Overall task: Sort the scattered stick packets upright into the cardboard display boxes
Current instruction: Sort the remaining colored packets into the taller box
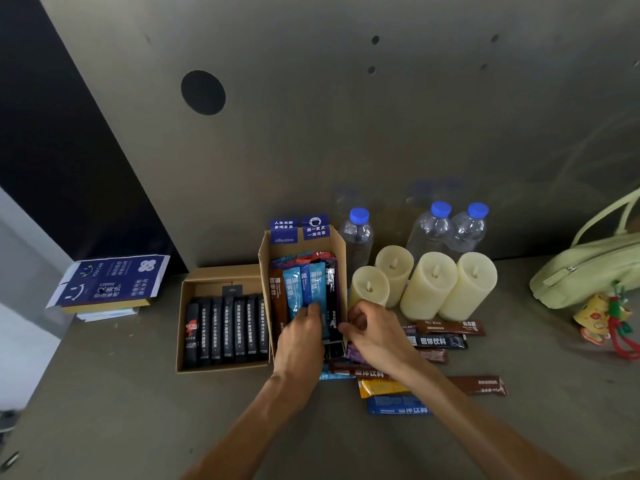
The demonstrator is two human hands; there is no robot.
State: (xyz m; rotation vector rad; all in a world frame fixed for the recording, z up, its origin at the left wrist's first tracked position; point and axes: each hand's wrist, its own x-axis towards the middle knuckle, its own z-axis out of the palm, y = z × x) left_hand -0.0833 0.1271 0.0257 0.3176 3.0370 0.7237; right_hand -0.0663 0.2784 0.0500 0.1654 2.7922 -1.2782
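Observation:
A tall cardboard display box [341, 247] stands mid-table, filled with upright stick packets in brown, blue and black. My left hand [300, 336] is at its open front and grips the blue packets [313, 287] near their lower ends. My right hand [372, 329] is at the box's right front corner, its fingers curled against the box edge and a black packet [331, 289]; what it holds is unclear. A low cardboard box [183, 327] to the left holds a row of black packets [227, 329]. Several loose packets [440, 341] lie flat on the table [104, 393] to the right of and under my right arm.
Several cream pillar candles [429, 285] stand right of the tall box, with three blue-capped water bottles [356, 233] behind them. A pale green bag [588, 268] with a charm lies far right. Folded blue cartons [110, 280] are stacked at left. A grey wall panel rises behind.

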